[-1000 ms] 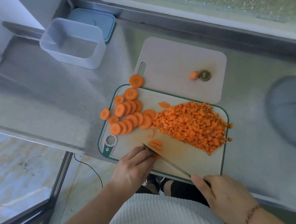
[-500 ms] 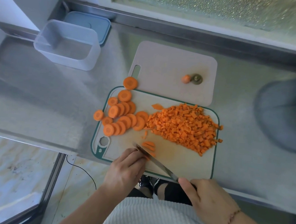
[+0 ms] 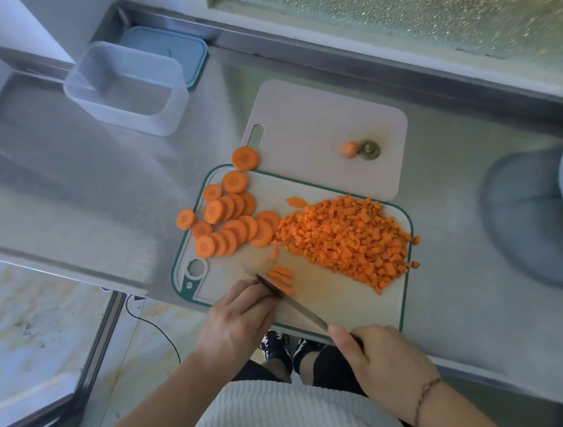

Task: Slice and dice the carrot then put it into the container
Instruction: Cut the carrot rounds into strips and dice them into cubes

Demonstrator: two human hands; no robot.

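Steel knife [image 3: 285, 299] lay slanted across the near edge of the green-rimmed board [image 3: 405, 277], its handle wrapped in the right hand [image 3: 386, 364], forefinger stretched toward the blade. The left hand [image 3: 239, 316] curled knuckles-forward, its grip seemingly pinning carrot strips [image 3: 281, 277] beside the blade; fingertips should stay tucked, cuts short and even. Farther in, carrot rounds [image 3: 229, 218] crowded the board's left edge and the diced heap [image 3: 346, 237] its right. The container [image 3: 127, 88] waited at the surface's far-left corner.
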